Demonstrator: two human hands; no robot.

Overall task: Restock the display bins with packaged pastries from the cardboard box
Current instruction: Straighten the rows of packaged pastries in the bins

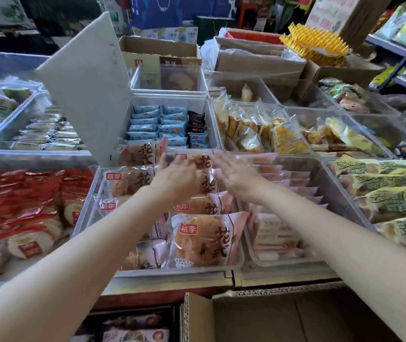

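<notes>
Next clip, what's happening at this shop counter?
A person is restocking a clear display bin with pink-wrapped round pastries. Both arms reach over it toward the far end: the left hand rests on the packets stacked at the back, and the right hand, blurred, is flat and open beside it, holding nothing that can be seen. The bin already looks fairly full. An opened cardboard box sits below the counter's front edge; the part of its inside that shows looks empty.

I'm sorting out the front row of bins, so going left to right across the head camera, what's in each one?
Red-wrapped round cakes → pink-wrapped round pastries, with the left hand and right hand over them → pale pink flat packs → green-printed packs.
</notes>
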